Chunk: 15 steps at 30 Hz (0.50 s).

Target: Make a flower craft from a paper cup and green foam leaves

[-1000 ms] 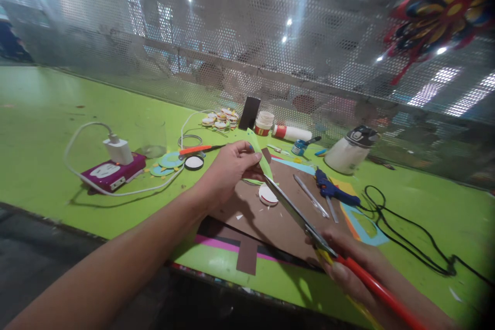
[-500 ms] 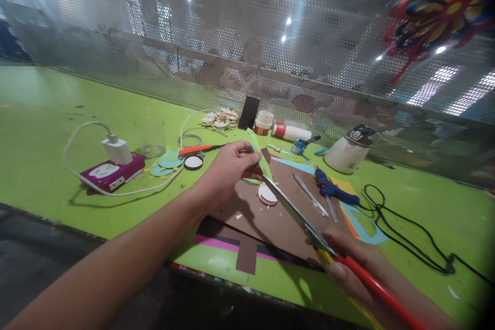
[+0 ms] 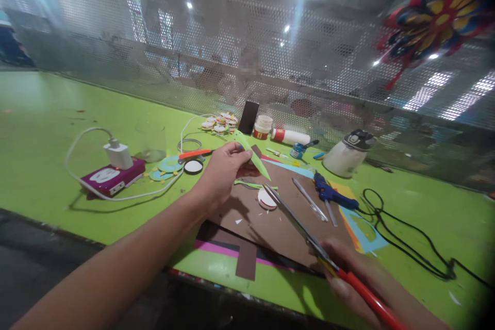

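Between the fingers of my left hand (image 3: 228,167) is a light green paper piece (image 3: 255,157), its pointed end toward me. My right hand (image 3: 350,278) is wrapped round the handles of a pair of scissors (image 3: 297,221) with red and yellow grips. The blades point up and left, slightly parted, their tips just short of the green piece and apart from it. Below the tips a white disc (image 3: 266,199) rests on brown card (image 3: 247,227), with a thin green strip (image 3: 251,184) behind it. Small white scraps are scattered around the disc.
A blue glue gun (image 3: 334,193) with a black cord lies right of the card. Farther back stand a white kettle-like container (image 3: 346,157), a paint jar (image 3: 298,151) and a phone (image 3: 248,117). On the left sit a purple power strip (image 3: 114,175) and a clear glass (image 3: 150,142).
The scissors have drawn back from the green paper, and their blades have come apart a little. My left hand has turned the piece slightly, and a thin green strip now shows on the card.
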### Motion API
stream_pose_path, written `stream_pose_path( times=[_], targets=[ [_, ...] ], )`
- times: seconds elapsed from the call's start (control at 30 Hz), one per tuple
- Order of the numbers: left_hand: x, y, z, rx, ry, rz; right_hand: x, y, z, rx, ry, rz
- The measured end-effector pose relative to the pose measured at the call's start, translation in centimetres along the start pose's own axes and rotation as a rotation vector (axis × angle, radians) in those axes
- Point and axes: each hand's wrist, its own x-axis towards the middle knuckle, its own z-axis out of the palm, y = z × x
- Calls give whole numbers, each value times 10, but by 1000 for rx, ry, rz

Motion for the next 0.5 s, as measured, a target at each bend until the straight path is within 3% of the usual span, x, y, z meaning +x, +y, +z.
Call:
stream_pose_path(
  times=[0.23, 0.5],
  targets=[
    [-2, 2, 3, -156, 48, 8, 2, 0, 21, 142, 88, 99],
    [-3, 3, 3, -184, 33, -10, 14, -35, 19, 81, 170, 145]
  ],
)
